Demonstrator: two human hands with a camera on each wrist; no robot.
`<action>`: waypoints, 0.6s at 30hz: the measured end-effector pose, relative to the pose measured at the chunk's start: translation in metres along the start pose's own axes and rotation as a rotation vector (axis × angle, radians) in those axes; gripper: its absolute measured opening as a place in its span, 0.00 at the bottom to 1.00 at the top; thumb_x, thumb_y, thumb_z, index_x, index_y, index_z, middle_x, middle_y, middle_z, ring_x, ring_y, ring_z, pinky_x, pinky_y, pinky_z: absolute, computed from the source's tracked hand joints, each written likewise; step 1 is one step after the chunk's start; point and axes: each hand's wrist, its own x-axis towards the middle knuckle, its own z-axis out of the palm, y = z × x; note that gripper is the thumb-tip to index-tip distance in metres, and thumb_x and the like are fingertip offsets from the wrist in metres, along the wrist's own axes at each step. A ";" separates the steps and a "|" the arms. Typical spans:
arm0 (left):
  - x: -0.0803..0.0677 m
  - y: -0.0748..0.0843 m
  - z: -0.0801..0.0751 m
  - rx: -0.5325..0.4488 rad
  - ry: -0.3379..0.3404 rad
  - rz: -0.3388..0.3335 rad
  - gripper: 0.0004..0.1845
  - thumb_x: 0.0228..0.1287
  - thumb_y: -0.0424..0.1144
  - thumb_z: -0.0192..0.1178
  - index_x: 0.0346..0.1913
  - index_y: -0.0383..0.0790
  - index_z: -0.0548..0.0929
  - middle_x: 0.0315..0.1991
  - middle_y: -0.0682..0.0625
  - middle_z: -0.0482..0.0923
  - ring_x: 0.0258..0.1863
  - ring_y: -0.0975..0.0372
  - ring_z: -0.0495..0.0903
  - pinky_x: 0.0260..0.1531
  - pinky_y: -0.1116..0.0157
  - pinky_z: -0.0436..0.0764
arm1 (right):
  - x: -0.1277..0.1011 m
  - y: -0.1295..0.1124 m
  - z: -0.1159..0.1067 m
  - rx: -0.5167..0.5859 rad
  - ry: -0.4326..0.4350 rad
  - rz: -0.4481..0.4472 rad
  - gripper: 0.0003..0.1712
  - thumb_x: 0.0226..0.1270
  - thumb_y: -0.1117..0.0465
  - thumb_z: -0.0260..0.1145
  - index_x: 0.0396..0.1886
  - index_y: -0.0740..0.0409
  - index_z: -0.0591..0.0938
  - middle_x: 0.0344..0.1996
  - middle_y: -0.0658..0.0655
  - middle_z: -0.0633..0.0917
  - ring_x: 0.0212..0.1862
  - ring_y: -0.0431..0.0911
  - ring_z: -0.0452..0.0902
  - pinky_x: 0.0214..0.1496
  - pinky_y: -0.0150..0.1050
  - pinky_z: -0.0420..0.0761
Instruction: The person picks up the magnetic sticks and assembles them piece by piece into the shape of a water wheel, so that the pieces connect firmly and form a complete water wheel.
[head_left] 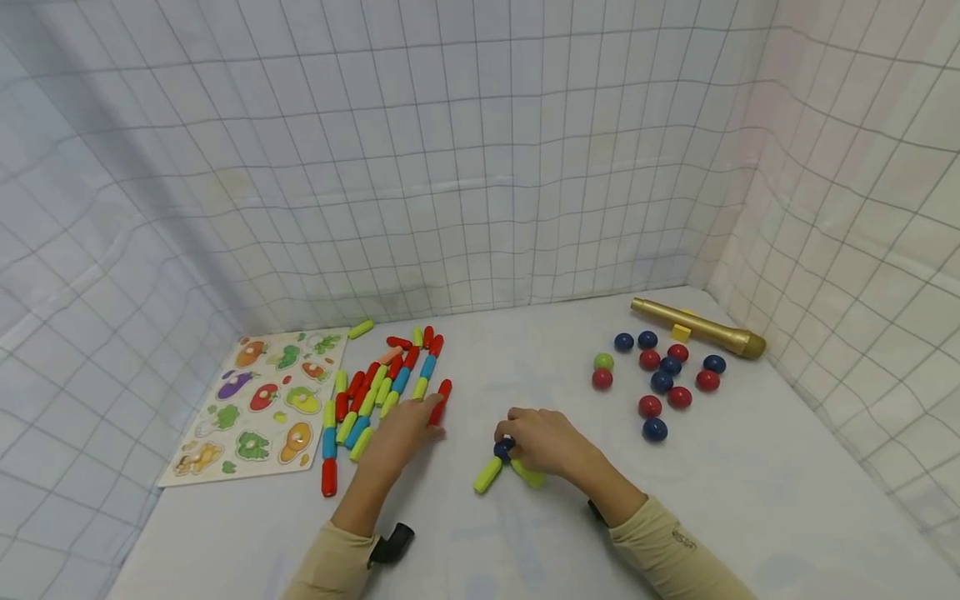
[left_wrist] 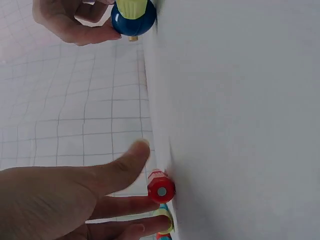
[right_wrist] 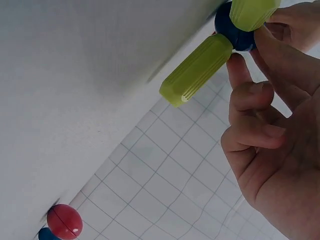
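Note:
My right hand point(head_left: 546, 440) pinches a dark blue ball point(head_left: 502, 451) between thumb and finger, low over the table. Two yellow-green rods join the ball; one green rod point(head_left: 487, 475) points toward me, and the other point(right_wrist: 252, 12) is partly covered by the hand in the head view. My left hand point(head_left: 403, 432) is at a red rod point(head_left: 444, 398) lying on the table. In the left wrist view its thumb stands apart from the red rod point(left_wrist: 161, 187), while the fingers reach along its other side. A small metal disc shows on that rod's end.
Rows of red, blue and green rods point(head_left: 362, 421) lie left of centre, by a vegetable puzzle board point(head_left: 258, 400). Several red and blue balls point(head_left: 662, 382), plus a green one point(head_left: 603, 361), are scattered at right. Behind them lies a gold microphone-like stick point(head_left: 701, 327). Gridded white walls point(head_left: 480, 167) enclose the table.

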 end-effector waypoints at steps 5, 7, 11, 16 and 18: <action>0.003 0.003 0.007 0.014 -0.009 -0.022 0.27 0.57 0.46 0.70 0.59 0.42 0.80 0.27 0.49 0.79 0.31 0.59 0.76 0.35 0.63 0.81 | -0.002 0.002 0.002 0.036 -0.006 -0.020 0.13 0.61 0.64 0.70 0.44 0.45 0.86 0.35 0.47 0.82 0.33 0.38 0.74 0.37 0.32 0.78; 0.004 0.003 0.009 0.044 0.014 -0.029 0.23 0.58 0.42 0.69 0.56 0.41 0.81 0.27 0.48 0.80 0.30 0.58 0.78 0.36 0.63 0.83 | -0.002 0.002 0.002 0.045 0.000 -0.022 0.13 0.62 0.64 0.69 0.45 0.45 0.86 0.35 0.47 0.82 0.33 0.37 0.73 0.35 0.31 0.76; 0.004 0.001 0.011 0.110 0.053 -0.066 0.20 0.61 0.38 0.67 0.56 0.37 0.81 0.29 0.43 0.80 0.34 0.54 0.81 0.40 0.59 0.85 | -0.003 0.002 0.003 0.057 0.011 -0.020 0.13 0.62 0.61 0.69 0.46 0.44 0.86 0.33 0.46 0.82 0.30 0.36 0.71 0.32 0.30 0.72; 0.001 -0.003 0.011 0.198 0.060 -0.067 0.23 0.59 0.37 0.68 0.56 0.32 0.79 0.35 0.38 0.81 0.37 0.50 0.81 0.41 0.56 0.85 | -0.003 0.001 0.003 0.050 0.025 -0.023 0.13 0.62 0.59 0.70 0.47 0.43 0.86 0.32 0.46 0.83 0.29 0.36 0.70 0.29 0.29 0.70; 0.002 -0.004 0.009 0.223 0.068 -0.055 0.24 0.59 0.37 0.68 0.57 0.32 0.79 0.36 0.36 0.81 0.37 0.48 0.81 0.41 0.54 0.85 | -0.002 0.001 0.002 0.036 0.029 -0.013 0.13 0.62 0.58 0.70 0.47 0.43 0.86 0.32 0.46 0.83 0.29 0.36 0.70 0.29 0.29 0.71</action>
